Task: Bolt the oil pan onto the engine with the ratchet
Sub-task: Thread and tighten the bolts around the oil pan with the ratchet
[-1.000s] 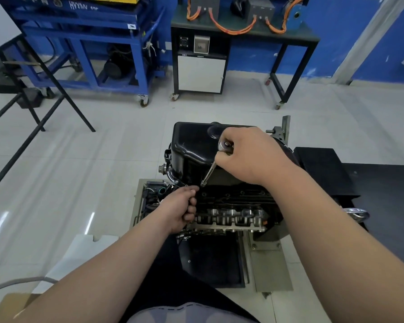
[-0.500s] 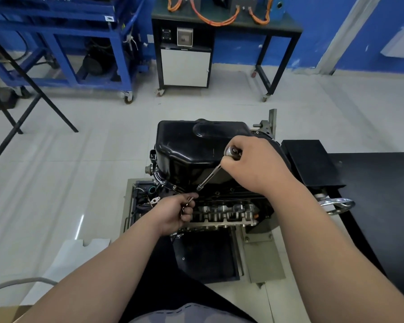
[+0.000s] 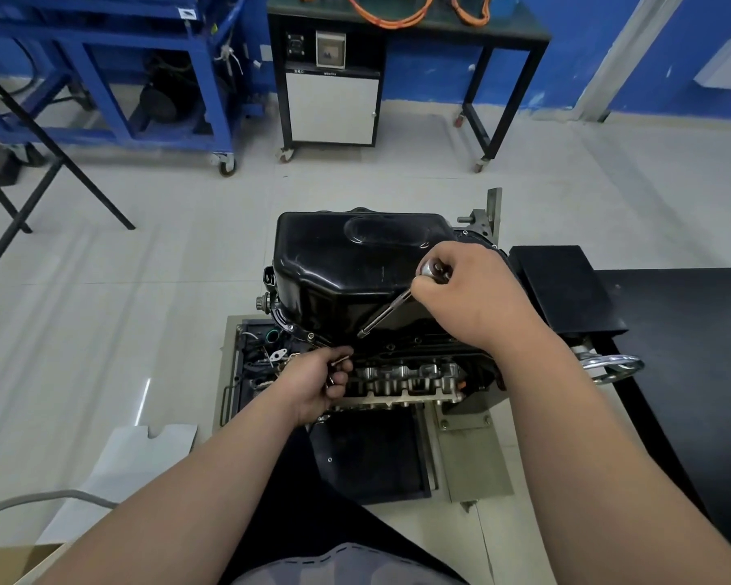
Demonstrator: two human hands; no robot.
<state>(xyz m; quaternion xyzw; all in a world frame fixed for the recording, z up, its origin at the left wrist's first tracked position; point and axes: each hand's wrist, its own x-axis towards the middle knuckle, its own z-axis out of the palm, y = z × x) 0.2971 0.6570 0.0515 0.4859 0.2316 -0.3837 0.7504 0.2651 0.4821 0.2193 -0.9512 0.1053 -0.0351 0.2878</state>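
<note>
- We find the oil pan (image 3: 347, 268), black and glossy, seated on the engine (image 3: 410, 375) at centre view, with its flange running along the near side.
- The right hand (image 3: 477, 295) grips the ratchet (image 3: 391, 308) at its upper end, fingers (image 3: 423, 285) curled round it. The shaft slants down and left, and its tip is at the near flange. We cannot tell whether it is seated on a bolt head.
- The left hand (image 3: 315, 382) is clenched on what we take to be bolts (image 3: 342, 360), just below the flange and near the tip.
- Our judgement is that the ratchet is stiff, smooth steel and possibly oily. It is best held at the head to keep it square, and further out for leverage.
- The pan looks like thin pressed metal, rigid but easily dented. Uneven tightening could warp the flange.
- The bolts are small and easily dropped into the engine's recesses.
</note>
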